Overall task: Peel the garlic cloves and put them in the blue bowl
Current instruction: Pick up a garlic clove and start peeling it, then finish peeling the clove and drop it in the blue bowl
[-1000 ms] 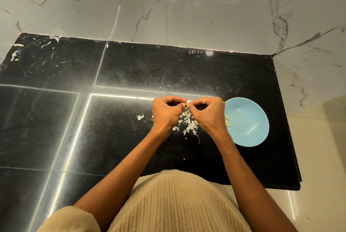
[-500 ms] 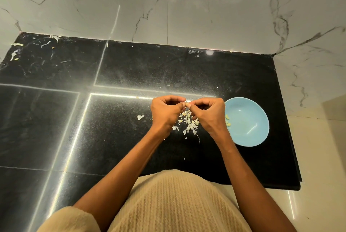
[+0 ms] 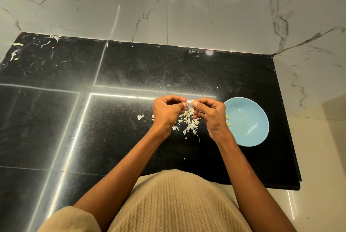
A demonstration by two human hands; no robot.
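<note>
A small pale garlic clove (image 3: 191, 101) is pinched between the fingertips of both hands, above the black counter. My left hand (image 3: 166, 111) has its fingers curled, thumb and forefinger on the clove's left end. My right hand (image 3: 211, 115) pinches the right end. Under the hands lies a heap of white garlic skins (image 3: 189, 123). The blue bowl (image 3: 249, 125) stands just right of my right hand, with a few peeled cloves (image 3: 227, 119) at its left inner side.
The black stone counter (image 3: 121, 119) ends at a marble wall (image 3: 168, 6) behind and at a right edge beyond the bowl. One loose skin flake (image 3: 140, 116) lies left of the heap. Pale scraps (image 3: 16, 51) lie at the far left corner.
The hands have barely shifted; they have drawn slightly apart, so the clove shows between the fingertips.
</note>
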